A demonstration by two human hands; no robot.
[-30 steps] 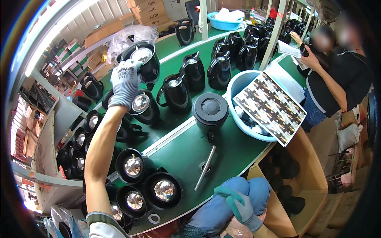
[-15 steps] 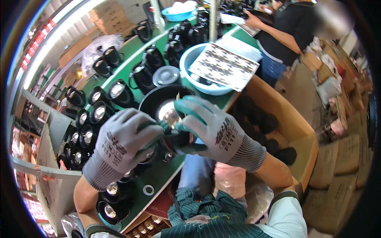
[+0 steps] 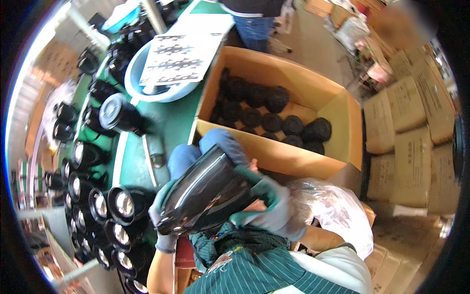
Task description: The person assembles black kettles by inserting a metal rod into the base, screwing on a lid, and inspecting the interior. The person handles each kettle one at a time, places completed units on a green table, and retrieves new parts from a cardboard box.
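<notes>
Over my lap I hold a glossy black lamp shade (image 3: 205,191), tilted on its side with its smooth outer wall uppermost. My left hand (image 3: 160,208), in a grey-green knit glove, grips its left edge; the shade hides most of those fingers. At the shade's right end is my right hand (image 3: 269,208), also gloved, its fingers and thumb curved around that end. The inside of the shade cannot be seen. Just beyond my knees stands an open cardboard box (image 3: 274,152) with several black rounded pieces (image 3: 251,117) in it.
Rows of black lamps (image 3: 122,202) with shiny reflectors crowd the green table (image 3: 169,125) on my left. Farther back, printed sheets (image 3: 176,59) lie across a light blue basin (image 3: 133,78). Clear plastic (image 3: 338,210) bunches at my right; stacked cartons (image 3: 409,132) stand beyond.
My view has swung right, toward the cardboard box. Both hands have brought the shade from the table to above my lap and turned it, so its reflector no longer shows.
</notes>
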